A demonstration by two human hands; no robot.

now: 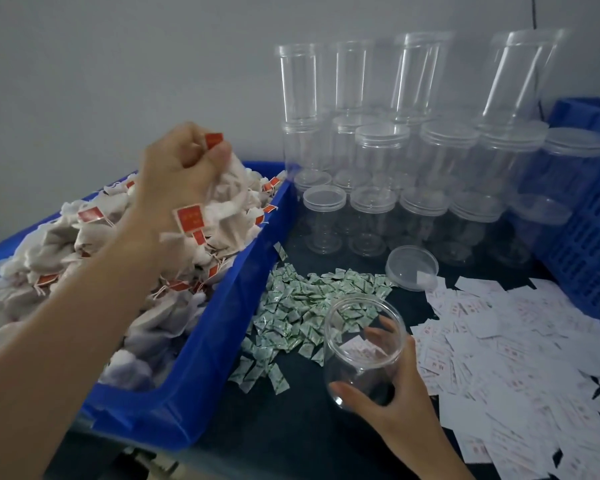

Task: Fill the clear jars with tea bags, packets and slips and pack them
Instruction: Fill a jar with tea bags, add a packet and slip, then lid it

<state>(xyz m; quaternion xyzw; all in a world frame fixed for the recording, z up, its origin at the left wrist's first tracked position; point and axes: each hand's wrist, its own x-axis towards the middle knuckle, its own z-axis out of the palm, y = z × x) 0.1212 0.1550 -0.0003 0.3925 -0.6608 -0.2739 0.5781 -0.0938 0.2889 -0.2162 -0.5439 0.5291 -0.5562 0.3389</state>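
My left hand (179, 171) grips a bunch of white tea bags (227, 199) with red tags, lifted above the heap in the blue bin (201, 386). Lower right, my right hand (392, 396) holds an open clear jar (362, 348) upright on the dark table; a white slip lies inside it. The jar's lid (412, 267) lies loose on the table behind. Small green packets (302, 306) are scattered between bin and jar. White printed slips (506, 348) cover the table to the right.
Several lidded clear jars (426, 161) stand stacked against the grey wall at the back. A blue slatted crate (589, 220) stands at the right edge. The bin's front corner overhangs the table's near edge.
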